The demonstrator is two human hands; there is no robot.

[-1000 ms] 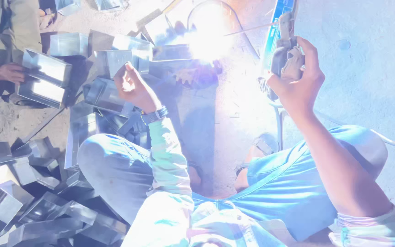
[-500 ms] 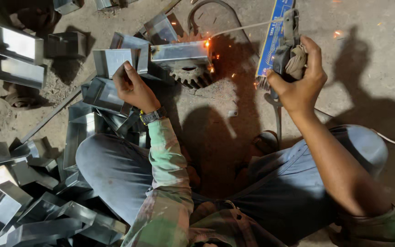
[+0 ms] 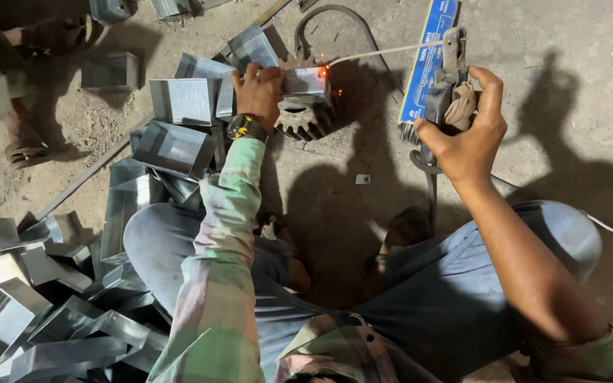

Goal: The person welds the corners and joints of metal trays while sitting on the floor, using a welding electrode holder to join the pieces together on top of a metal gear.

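Sparks faded — left hand (image 3: 258,89) grip clamps bracket (image 3: 305,81); right hand (image 3: 462,131) grip clamps holder (image 3: 443,92).

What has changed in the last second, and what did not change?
The bright arc is gone; only a small glow remains. The left hand moved onto the metal piece on the gear. The right hand keeps gripping the electrode holder.

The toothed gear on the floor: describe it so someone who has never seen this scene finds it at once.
Start at the pile of shiny bent metal pieces on the left. Just right of it, the left hand presses a small metal piece down. The gear lies beneath: dark, round and toothed, unlike its flat, bright neighbours.
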